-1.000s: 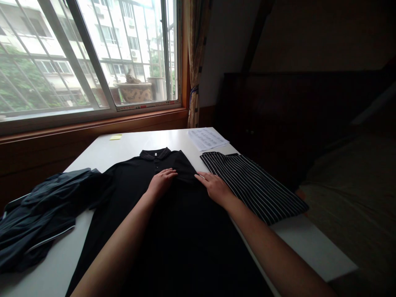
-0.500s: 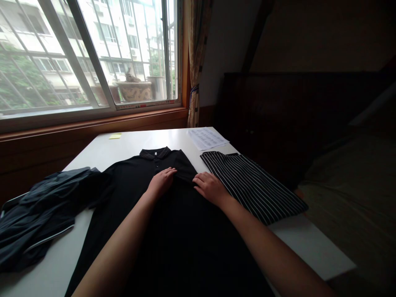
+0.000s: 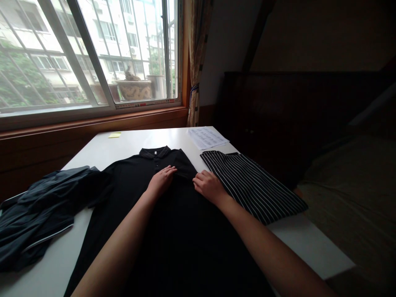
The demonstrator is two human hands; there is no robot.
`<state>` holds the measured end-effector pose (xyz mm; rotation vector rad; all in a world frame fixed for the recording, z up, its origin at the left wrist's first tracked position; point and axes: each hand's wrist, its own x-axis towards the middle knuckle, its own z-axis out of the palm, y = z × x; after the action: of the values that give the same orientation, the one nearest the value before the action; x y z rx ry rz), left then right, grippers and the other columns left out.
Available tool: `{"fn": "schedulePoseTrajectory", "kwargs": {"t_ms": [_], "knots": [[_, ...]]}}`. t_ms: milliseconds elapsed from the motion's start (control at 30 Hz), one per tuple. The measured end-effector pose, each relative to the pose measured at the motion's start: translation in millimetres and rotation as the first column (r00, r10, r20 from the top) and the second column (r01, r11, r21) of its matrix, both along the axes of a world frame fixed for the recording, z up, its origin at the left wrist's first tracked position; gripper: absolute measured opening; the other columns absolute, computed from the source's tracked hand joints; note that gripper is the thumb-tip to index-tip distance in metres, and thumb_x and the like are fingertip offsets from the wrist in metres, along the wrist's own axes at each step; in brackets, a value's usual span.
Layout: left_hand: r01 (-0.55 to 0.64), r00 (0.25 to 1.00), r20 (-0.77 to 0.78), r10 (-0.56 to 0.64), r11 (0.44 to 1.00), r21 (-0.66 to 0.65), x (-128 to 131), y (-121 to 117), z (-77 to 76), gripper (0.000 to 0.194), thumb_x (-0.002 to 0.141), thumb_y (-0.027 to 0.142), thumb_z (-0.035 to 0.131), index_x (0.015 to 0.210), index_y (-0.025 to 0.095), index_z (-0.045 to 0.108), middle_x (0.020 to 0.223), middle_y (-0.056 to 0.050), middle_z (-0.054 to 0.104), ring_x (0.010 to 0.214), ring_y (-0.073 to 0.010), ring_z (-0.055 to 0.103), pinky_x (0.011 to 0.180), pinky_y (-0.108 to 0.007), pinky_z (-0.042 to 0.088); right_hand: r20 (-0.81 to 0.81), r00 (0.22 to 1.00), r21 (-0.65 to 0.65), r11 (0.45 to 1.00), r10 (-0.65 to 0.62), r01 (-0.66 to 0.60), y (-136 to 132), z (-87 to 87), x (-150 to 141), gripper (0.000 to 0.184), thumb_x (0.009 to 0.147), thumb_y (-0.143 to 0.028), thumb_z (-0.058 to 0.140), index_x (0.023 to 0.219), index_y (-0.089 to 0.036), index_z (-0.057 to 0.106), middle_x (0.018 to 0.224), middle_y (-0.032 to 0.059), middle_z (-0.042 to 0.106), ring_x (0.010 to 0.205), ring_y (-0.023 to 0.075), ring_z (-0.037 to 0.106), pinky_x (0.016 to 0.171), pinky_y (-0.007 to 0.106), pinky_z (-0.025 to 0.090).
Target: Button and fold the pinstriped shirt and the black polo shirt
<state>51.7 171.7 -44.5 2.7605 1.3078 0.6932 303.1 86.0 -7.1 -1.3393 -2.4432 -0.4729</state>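
Observation:
A black polo shirt (image 3: 185,231) is spread on the white table (image 3: 312,243), its collar toward the window. Its right-hand sleeve (image 3: 185,163) is folded inward over the body. My left hand (image 3: 162,180) rests on the chest beside the button placket, fingers stretched out and lying flat on the cloth. At the shirt's right edge, by the end of the folded sleeve, my right hand (image 3: 209,186) has its fingers curled and closed on the fabric. The fingertips there are partly hidden.
Right of the shirt lies a folded black-and-white striped garment (image 3: 250,183). Crumpled dark clothing (image 3: 46,210) lies at the left, touching the shirt's other sleeve. Printed sheets (image 3: 206,137) and a yellow sticky note (image 3: 114,135) are at the table's far end, below a window.
The fingers of my right hand have curled in a little more at the shirt's edge. My left hand and the garments stay almost the same.

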Motion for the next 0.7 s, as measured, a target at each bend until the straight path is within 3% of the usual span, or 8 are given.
{"fn": "schedulePoseTrajectory", "kwargs": {"t_ms": [167, 367, 533, 700], "knots": [[0.004, 1.000, -0.007, -0.004, 1.000, -0.003, -0.5, 2.1, -0.9, 0.043, 0.093, 0.011, 0.044, 0.131, 0.018, 0.063, 0.143, -0.005, 0.060, 0.139, -0.0194, 0.048, 0.119, -0.035, 0.038, -0.089, 0.995, 0.008, 0.999, 0.043, -0.043, 0.3, 0.5, 5.3, 0.012, 0.093, -0.018, 0.059, 0.100, -0.020, 0.068, 0.099, 0.0068, 0.067, 0.098, 0.0231, 0.057, 0.090, 0.037, 0.044], [-0.047, 0.999, -0.015, 0.047, 0.999, -0.021, 1.7, -7.8, 11.2, 0.036, 0.090, 0.018, 0.052, 0.121, 0.021, 0.070, 0.141, -0.004, 0.062, 0.136, -0.0211, 0.052, 0.117, -0.036, 0.041, -0.181, 0.972, -0.076, 0.984, 0.147, -0.163, 2.9, -7.7, 8.4, 0.016, 0.089, -0.011, 0.059, 0.101, -0.019, 0.067, 0.112, 0.0079, 0.069, 0.105, 0.0213, 0.062, 0.094, 0.036, 0.049], [-0.126, 0.992, -0.021, 0.125, 0.992, -0.022, 4.5, -16.6, 22.3, 0.029, 0.095, 0.026, 0.050, 0.114, 0.024, 0.072, 0.129, -0.003, 0.070, 0.128, -0.0205, 0.059, 0.110, -0.034, 0.046, -0.263, 0.955, -0.139, 0.975, 0.135, -0.176, 0.5, -10.3, 11.3, 0.019, 0.090, -0.012, 0.057, 0.105, -0.019, 0.066, 0.126, 0.0089, 0.067, 0.115, 0.0218, 0.062, 0.100, 0.040, 0.050], [-0.158, 0.987, -0.029, 0.158, 0.987, 0.000, 8.6, -19.9, 25.0, 0.033, 0.102, 0.037, 0.041, 0.111, 0.024, 0.070, 0.119, -0.006, 0.072, 0.117, -0.0221, 0.063, 0.101, -0.034, 0.049, -0.260, 0.960, -0.173, 0.973, 0.108, -0.156, -5.3, -5.7, 15.6, 0.031, 0.091, -0.016, 0.058, 0.121, -0.020, 0.063, 0.132, 0.0086, 0.064, 0.120, 0.0228, 0.059, 0.103, 0.042, 0.049]]}}
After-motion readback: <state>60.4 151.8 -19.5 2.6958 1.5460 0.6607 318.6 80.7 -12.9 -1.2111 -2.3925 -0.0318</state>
